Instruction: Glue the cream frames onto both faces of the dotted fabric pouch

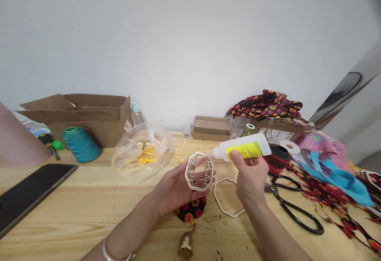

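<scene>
My left hand (pixel 175 187) holds up a pale wooden lattice cutout (pixel 199 171), gripped at its edge by the fingers. My right hand (pixel 250 175) is wrapped round a white glue bottle (pixel 242 150) with a yellow-green label, tipped sideways so its nozzle points at the cutout's upper right edge. Under the hands on the wooden table lie a white frame outline (pixel 228 197), a round patch of black patterned cloth (pixel 190 209) and a brass bell (pixel 186 246).
Black scissors (pixel 293 205) lie at the right beside a red thread spool (pixel 276 160) and heaps of patterned fabric (pixel 336 173). A plastic bag of yellow cord (pixel 143 152), a teal thread cone (pixel 81 144), cardboard boxes (pixel 86 112) and a dark tablet (pixel 28 193) stand left.
</scene>
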Available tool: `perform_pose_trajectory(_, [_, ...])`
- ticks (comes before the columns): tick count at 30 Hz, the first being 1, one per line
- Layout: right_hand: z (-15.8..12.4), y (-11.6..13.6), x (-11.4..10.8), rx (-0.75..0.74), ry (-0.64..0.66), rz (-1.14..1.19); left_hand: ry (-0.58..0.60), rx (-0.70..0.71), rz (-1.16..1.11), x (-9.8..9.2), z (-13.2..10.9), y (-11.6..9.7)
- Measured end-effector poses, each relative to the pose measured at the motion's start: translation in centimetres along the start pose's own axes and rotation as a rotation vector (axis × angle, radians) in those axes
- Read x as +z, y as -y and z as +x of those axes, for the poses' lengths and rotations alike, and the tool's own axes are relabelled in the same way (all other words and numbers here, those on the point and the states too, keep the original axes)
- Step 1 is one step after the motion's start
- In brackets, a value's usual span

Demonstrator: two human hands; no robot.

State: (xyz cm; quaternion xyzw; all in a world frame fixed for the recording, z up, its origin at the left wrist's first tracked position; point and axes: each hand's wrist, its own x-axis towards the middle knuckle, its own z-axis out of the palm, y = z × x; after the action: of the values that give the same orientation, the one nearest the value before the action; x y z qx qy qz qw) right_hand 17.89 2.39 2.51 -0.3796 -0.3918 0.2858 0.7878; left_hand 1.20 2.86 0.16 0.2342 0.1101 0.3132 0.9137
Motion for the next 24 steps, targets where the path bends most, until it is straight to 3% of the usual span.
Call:
perform_pose_trajectory(10, [-0.04,-0.08,0.07,0.021,0.018,0.022,-0.003,-0.046,-0.004,-0.20,0.03,-0.01])
perform_pose_trajectory(24, [-0.05,-0.07,0.09,0.031,0.045,0.059,-0.128,-0.231,0.059,-0.46,0.31,0.01])
